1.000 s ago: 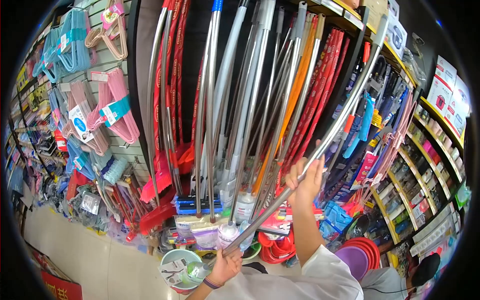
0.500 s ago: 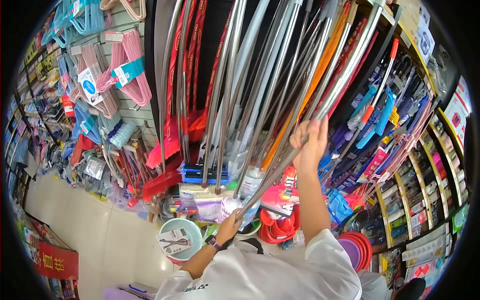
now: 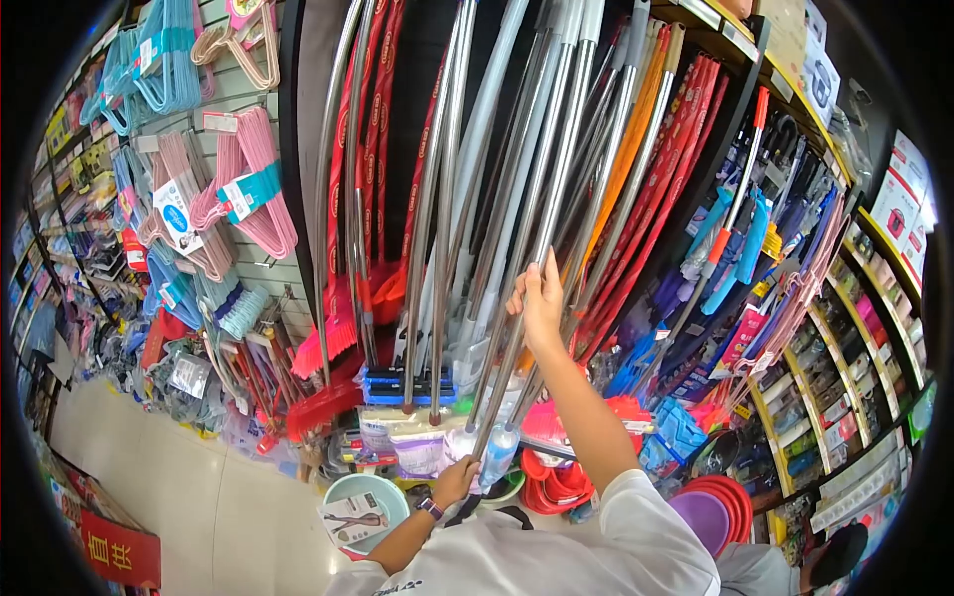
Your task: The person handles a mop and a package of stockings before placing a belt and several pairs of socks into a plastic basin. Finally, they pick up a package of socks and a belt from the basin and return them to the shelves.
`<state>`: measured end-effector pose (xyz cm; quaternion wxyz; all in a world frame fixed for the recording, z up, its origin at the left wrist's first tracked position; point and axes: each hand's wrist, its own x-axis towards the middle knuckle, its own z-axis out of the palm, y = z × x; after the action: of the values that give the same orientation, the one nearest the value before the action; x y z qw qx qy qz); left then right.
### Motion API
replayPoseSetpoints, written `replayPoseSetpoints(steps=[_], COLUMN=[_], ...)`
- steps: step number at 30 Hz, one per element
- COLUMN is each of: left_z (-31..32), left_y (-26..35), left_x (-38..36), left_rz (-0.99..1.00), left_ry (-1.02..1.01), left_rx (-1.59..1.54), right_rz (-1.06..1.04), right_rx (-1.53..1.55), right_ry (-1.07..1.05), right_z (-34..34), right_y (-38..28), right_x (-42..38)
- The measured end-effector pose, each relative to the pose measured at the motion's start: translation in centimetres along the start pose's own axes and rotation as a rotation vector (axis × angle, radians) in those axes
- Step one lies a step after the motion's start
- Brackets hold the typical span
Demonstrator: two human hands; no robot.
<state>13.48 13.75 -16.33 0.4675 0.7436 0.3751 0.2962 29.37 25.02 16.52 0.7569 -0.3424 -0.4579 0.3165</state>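
A long silvery metal pole (image 3: 499, 399) slants up in front of me, its top among other poles. My left hand (image 3: 456, 483), with a watch on the wrist, is closed around the pole's lower end. Higher up, my right hand (image 3: 538, 301) is wrapped round the same pole at about its middle. Just right of that hand stand an orange pole (image 3: 629, 149) and several red-wrapped poles (image 3: 668, 189). What is fixed to the pole's top cannot be made out.
A pale green basin (image 3: 397, 497) with a packet in it sits at lower left. Red basins (image 3: 733, 502) are at lower right. Pink hangers (image 3: 253, 179) hang at left; a blue-headed mop (image 3: 750, 233) hangs at right. Another person (image 3: 755, 571) is at the bottom right.
The metal pole has swung left and stands more upright, among the other poles. My right hand has moved left and slightly down with it; my left hand stays near its lower end.
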Motion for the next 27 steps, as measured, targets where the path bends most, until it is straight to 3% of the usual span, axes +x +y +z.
replayPoseSetpoints(steps=[10, 13, 15, 16, 18, 19, 22, 27], left_z=[-1.1, 0.0, 0.3, -1.0, -2.2, -3.4, -5.3, -6.8], left_y=[0.7, -2.2, -3.7, -1.2, -2.2, 0.0, 1.7, 3.7], left_x=[3.0, 4.8, 6.2, 5.8, 6.5, 6.2, 6.2, 3.9], left_rz=[0.024, -0.026, 0.137, 0.250, 0.163, 0.096, 0.028, -0.099], left_ry=[0.005, 0.019, 0.051, 0.094, -0.055, -0.073, 0.018, 0.077], left_rx=[0.131, 0.187, 0.115, 0.151, -0.036, -0.155, -0.299, -0.441], right_rz=[0.046, 0.019, 0.016, -0.007, -0.039, -0.205, 0.012, 0.137], right_rx=[-0.034, -0.089, -0.148, -0.217, -0.455, -0.593, -0.447, -0.402], right_ry=[-0.062, -0.034, -0.039, -0.010, 0.015, 0.065, -0.061, -0.135], right_z=[0.0, 0.0, -0.4, -0.3, -1.3, -2.7, -1.9, -2.0], right_y=[0.7, 2.1, 2.9, 3.3, 4.9, 8.1, 6.5, 6.5], right_x=[3.8, 4.8, 5.5, 5.6, 6.5, 8.2, 8.0, 6.4])
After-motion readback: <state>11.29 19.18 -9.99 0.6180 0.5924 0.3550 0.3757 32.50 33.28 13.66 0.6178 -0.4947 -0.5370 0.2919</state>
